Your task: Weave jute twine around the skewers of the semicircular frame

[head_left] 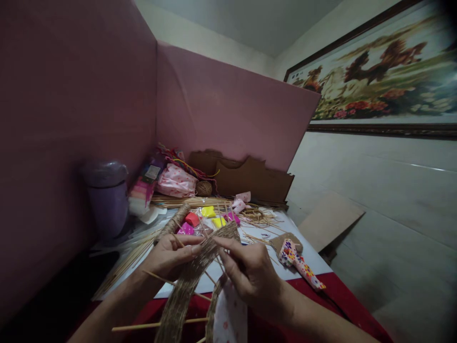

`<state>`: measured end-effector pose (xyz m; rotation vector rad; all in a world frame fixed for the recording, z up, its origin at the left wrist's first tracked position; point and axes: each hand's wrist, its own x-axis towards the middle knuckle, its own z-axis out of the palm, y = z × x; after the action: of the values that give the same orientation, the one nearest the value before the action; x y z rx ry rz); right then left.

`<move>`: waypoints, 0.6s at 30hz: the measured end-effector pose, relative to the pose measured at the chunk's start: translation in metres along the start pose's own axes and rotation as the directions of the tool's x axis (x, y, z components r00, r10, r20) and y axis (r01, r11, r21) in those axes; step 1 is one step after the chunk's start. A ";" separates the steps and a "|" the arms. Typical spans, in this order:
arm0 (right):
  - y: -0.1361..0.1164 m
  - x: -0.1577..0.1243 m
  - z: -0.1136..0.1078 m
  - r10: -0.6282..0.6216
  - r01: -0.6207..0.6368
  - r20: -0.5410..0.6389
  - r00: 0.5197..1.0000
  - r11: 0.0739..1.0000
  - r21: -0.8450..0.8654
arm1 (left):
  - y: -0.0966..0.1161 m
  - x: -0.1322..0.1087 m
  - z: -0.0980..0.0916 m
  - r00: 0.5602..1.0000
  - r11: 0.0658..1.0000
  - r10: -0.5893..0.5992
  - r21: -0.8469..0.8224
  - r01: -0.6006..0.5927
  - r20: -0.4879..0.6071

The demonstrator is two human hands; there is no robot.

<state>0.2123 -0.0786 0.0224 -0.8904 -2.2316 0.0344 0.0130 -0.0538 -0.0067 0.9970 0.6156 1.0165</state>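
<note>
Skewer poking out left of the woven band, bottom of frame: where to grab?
Pinch the skewer by its bare left end, approaching from the left. That end juts free; its right end is threaded into the woven band.

Colour log. We record the woven strip (185, 286) as dull tan-brown with a ribbed twine texture. Flowered cloth (230, 314): white with small pink blossoms. Tablecloth (342, 295) is deep red and the sheet (307, 252) white. Packets are yellow (208, 211), red (192, 218) and magenta (186, 229). Fabric piece (300, 264): white, with multicoloured dots. Pouch (176, 182): pink, with a pale print. Partition (228, 105) is dusty pink, the container (107, 195) purple, the cardboard (250, 178) brown.
</note>
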 end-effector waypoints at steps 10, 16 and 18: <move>0.002 0.000 0.006 -0.105 0.123 0.139 0.985 0.983 -0.133 | 0.000 0.001 0.001 1.000 1.000 0.001 0.018 0.000 -0.025; 0.004 0.003 0.003 0.046 -0.049 0.031 0.998 0.994 0.093 | -0.001 0.001 -0.001 1.000 1.000 0.012 0.007 -0.011 -0.013; 0.004 0.001 0.003 0.050 -0.051 0.012 0.999 0.990 0.132 | -0.001 0.001 0.000 1.000 1.000 0.015 -0.001 -0.015 -0.005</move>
<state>0.2124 -0.0739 0.0203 -0.8747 -2.1862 0.2080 0.0136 -0.0526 -0.0078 0.9996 0.6127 1.0323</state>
